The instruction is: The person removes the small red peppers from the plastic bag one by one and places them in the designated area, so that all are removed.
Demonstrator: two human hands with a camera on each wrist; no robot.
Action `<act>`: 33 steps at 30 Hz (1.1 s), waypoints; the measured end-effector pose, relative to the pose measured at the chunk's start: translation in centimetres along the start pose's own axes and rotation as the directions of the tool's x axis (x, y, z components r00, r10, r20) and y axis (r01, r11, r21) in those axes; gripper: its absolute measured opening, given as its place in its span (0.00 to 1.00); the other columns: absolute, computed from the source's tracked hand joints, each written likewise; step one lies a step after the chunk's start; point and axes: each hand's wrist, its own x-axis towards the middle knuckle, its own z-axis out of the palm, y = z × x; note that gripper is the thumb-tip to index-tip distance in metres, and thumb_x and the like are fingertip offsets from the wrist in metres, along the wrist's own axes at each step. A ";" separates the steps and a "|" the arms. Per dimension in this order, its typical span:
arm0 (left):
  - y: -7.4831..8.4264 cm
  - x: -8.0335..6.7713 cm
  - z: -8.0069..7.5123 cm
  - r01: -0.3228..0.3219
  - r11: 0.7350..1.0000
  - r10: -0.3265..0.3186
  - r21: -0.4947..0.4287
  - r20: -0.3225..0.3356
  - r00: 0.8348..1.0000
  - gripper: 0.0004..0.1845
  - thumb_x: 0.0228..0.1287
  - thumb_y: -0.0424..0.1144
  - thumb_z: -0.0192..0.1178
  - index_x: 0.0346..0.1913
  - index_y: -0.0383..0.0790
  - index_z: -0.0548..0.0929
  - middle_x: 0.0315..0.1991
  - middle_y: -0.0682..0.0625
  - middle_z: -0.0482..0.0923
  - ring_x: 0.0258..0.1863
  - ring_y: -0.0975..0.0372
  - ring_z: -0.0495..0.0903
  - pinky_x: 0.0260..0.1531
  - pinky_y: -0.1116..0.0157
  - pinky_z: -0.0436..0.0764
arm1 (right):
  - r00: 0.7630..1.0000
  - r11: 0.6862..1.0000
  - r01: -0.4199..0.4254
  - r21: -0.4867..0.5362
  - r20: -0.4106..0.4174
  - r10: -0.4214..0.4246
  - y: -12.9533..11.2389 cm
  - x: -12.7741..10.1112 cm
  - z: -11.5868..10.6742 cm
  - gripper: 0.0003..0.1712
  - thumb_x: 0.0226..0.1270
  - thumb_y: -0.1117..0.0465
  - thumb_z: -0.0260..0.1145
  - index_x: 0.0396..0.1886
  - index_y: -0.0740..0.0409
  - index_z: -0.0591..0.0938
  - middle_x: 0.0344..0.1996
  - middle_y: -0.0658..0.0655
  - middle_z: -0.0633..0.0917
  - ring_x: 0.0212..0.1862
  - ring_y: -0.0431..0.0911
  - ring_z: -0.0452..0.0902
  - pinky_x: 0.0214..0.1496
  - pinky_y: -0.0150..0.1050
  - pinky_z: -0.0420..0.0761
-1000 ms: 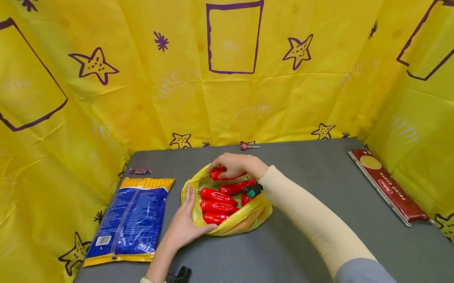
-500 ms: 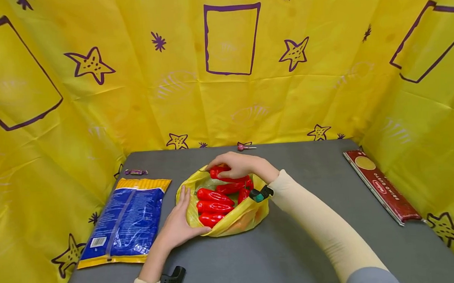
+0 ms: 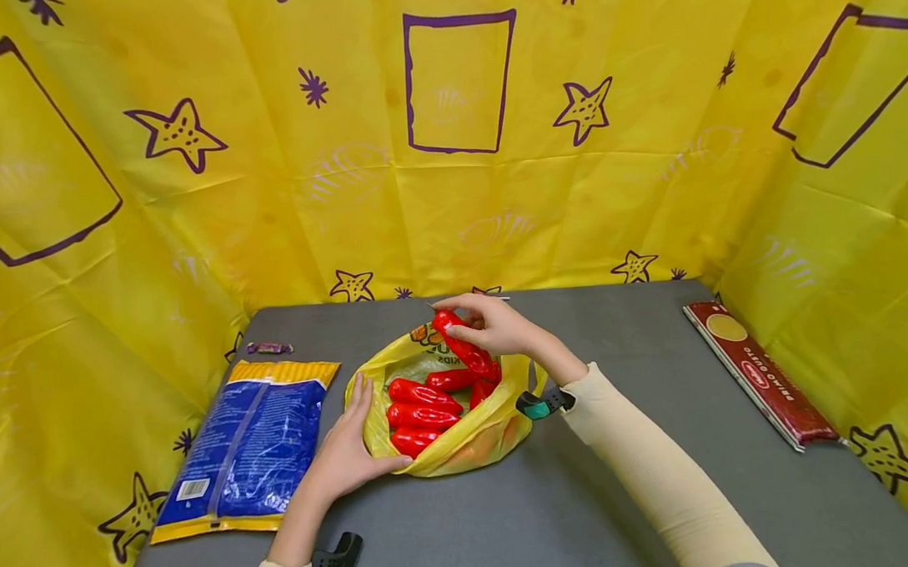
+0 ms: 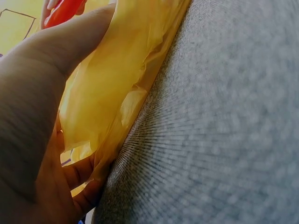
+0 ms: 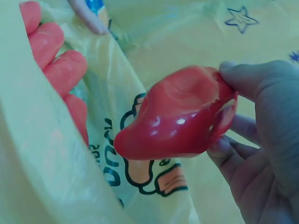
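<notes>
head: right hand [image 3: 500,325] pinches a red pepper [image 3: 465,347] lifted above the yellow bag [image 3: 460,446] mid-worktop [image 3: 619,495]; left hand [image 3: 343,454] grips the bag's near-left rim | left wrist: fingers [image 4: 79,172] curled round bag plastic | right wrist: fingertips [image 5: 243,74] clamp the pepper's end

we see a glossy red pepper [image 3: 465,348] tilted above the open yellow plastic bag [image 3: 467,446], its tip pointing down into it. the crumpled bag lies mid-table, with more red peppers [image 3: 421,406] lying side by side inside.
</notes>
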 end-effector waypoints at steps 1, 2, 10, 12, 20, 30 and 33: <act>0.1 0.0 0.0 0.002 1.000 -0.002 -0.005 0.001 1.000 0.76 0.47 0.71 0.78 0.88 0.44 0.41 0.88 0.49 0.30 0.81 0.32 0.52 0.72 0.30 0.63 | 1.000 1.000 -0.006 0.012 -0.028 0.006 0.1 -0.4 -0.1 0.27 0.80 0.59 0.66 0.74 0.56 0.78 0.59 0.57 0.85 0.24 0.42 0.73 0.31 0.36 0.77; 0.1 -0.1 0.0 0.003 1.000 -0.003 -0.006 0.002 1.000 0.76 0.47 0.71 0.78 0.88 0.44 0.41 0.88 0.49 0.30 0.81 0.32 0.52 0.72 0.30 0.62 | 0.998 0.999 -0.019 0.029 -0.054 0.020 0.3 -0.7 -0.1 0.27 0.80 0.59 0.67 0.74 0.55 0.78 0.59 0.58 0.85 0.26 0.40 0.77 0.32 0.35 0.79; 0.5 -0.4 0.3 0.008 1.000 -0.008 -0.001 0.013 1.000 0.74 0.49 0.73 0.76 0.88 0.43 0.43 0.89 0.49 0.30 0.81 0.30 0.50 0.72 0.28 0.61 | 0.960 0.966 -0.127 0.226 -0.219 0.177 1.5 -3.5 -0.3 0.28 0.75 0.59 0.71 0.72 0.54 0.81 0.64 0.60 0.84 0.24 0.47 0.76 0.27 0.35 0.74; 0.5 -0.3 0.4 0.012 1.000 -0.012 0.007 0.018 1.000 0.74 0.49 0.73 0.75 0.88 0.43 0.42 0.89 0.49 0.29 0.81 0.31 0.50 0.71 0.28 0.62 | 0.946 0.950 -0.146 0.275 -0.243 0.216 1.7 -4.0 -0.5 0.27 0.75 0.60 0.72 0.71 0.53 0.81 0.63 0.59 0.85 0.25 0.48 0.77 0.27 0.35 0.75; 0.4 -0.1 0.3 0.017 0.999 -0.019 0.027 0.046 0.999 0.77 0.46 0.76 0.75 0.88 0.43 0.41 0.88 0.49 0.29 0.82 0.32 0.48 0.73 0.29 0.61 | 0.911 0.919 -0.150 0.365 -0.311 0.272 3.0 -6.0 -1.4 0.27 0.72 0.65 0.73 0.69 0.60 0.81 0.62 0.65 0.84 0.46 0.51 0.86 0.44 0.34 0.86; -0.2 -0.2 0.3 0.002 0.999 -0.006 0.044 0.073 0.997 0.79 0.42 0.77 0.76 0.88 0.43 0.42 0.88 0.44 0.34 0.81 0.30 0.49 0.73 0.29 0.59 | 0.834 0.898 -0.193 0.396 -0.416 0.363 4.6 -8.7 -3.5 0.30 0.72 0.67 0.72 0.72 0.62 0.78 0.65 0.70 0.81 0.39 0.43 0.85 0.38 0.33 0.87; -0.3 -0.2 0.4 0.007 0.999 -0.010 0.042 0.080 0.997 0.79 0.43 0.76 0.77 0.87 0.41 0.43 0.88 0.43 0.38 0.82 0.31 0.49 0.76 0.31 0.55 | 0.803 0.893 -0.230 0.387 -0.443 0.399 5.3 -9.5 -4.1 0.31 0.72 0.65 0.72 0.73 0.61 0.78 0.65 0.70 0.80 0.38 0.41 0.84 0.39 0.32 0.87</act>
